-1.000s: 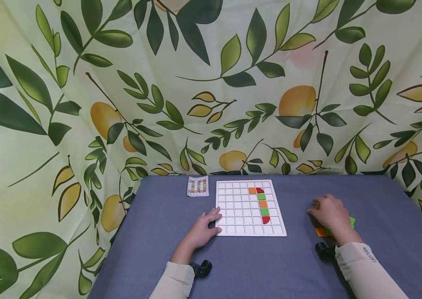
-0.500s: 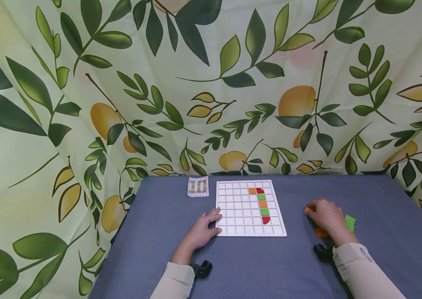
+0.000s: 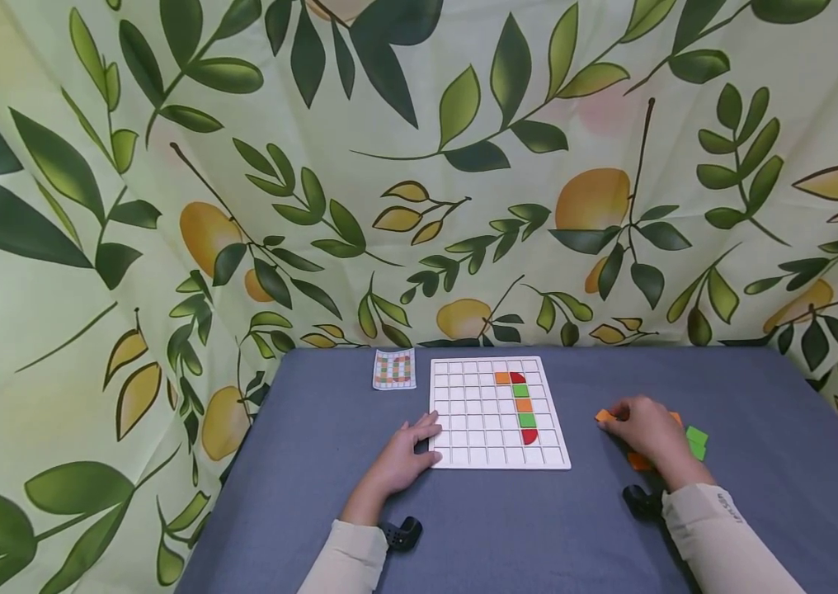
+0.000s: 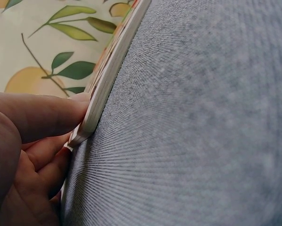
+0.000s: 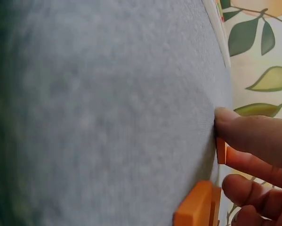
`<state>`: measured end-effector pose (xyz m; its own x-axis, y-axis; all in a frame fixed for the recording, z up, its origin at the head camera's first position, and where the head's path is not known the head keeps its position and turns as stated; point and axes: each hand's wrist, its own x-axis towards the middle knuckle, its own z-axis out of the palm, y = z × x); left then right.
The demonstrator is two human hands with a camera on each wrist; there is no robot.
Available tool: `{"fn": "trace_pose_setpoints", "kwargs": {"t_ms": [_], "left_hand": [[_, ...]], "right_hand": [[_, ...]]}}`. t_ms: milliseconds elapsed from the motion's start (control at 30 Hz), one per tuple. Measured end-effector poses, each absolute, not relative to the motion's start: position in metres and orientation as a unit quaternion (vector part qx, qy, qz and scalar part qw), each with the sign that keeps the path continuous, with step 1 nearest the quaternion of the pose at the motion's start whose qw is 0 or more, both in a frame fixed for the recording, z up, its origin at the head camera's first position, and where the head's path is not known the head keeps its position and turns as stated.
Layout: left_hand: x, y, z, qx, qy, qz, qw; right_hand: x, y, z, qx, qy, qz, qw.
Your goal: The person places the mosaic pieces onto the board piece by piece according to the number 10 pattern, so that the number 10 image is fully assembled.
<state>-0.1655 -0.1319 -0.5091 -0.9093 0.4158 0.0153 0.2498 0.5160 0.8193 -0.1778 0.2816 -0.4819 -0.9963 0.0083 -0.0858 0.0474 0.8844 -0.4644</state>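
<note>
A white grid board (image 3: 463,454) lies on the table, with a column of orange, green and red tiles toward its right side. My left hand (image 3: 398,456) rests at its left edge, fingers spread, thumb near the front corner. In the left wrist view the thumb (image 4: 51,113) touches the board's edge (image 4: 100,89). To the right of the board, my right hand (image 3: 647,429) pinches an orange square tile (image 3: 604,416) low at the cloth. In the right wrist view that orange tile (image 5: 221,150) shows between thumb and fingers.
Loose green tiles (image 3: 697,437) and an orange tile (image 3: 639,462) lie around and under the right hand, which partly hides them. A small printed pattern card (image 3: 393,370) lies left of the board. A leaf-patterned cloth (image 3: 419,206) hangs behind the table.
My right hand has shifted slightly left from over the loose tiles, and an orange tile now shows at its fingertips. Green tiles behind it are more exposed. The left hand and board stay put.
</note>
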Motion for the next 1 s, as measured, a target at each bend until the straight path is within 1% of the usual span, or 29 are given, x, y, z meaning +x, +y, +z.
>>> {"fn": "trace_pose_setpoints", "kwargs": {"t_ms": [133,233,400,533,733,1000], "left_hand": [[-0.165,-0.133,-0.509,0.194,0.867,0.45,0.09],[-0.165,-0.134,-0.509,0.192,0.869,0.448,0.089],[-0.165,-0.132,-0.508,0.189,0.869,0.448,0.093],[-0.164,-0.131,-0.507,0.185,0.868,0.451,0.096],[-0.164,-0.131,-0.508,0.188,0.865,0.455,0.094],[-0.165,-0.132,-0.51,0.19,0.866,0.453,0.093]], "right_hand": [[-0.181,0.268,-0.483,-0.012,0.97,-0.241,0.018],[-0.183,0.245,-0.482,-0.046,0.964,-0.262,0.007],[-0.181,0.2,-0.481,-0.124,0.95,-0.284,0.026],[-0.178,0.175,-0.484,-0.172,0.948,-0.266,0.024],[-0.175,0.159,-0.485,-0.172,0.95,-0.258,0.034],[-0.175,0.155,-0.485,-0.176,0.952,-0.249,0.03]]}}
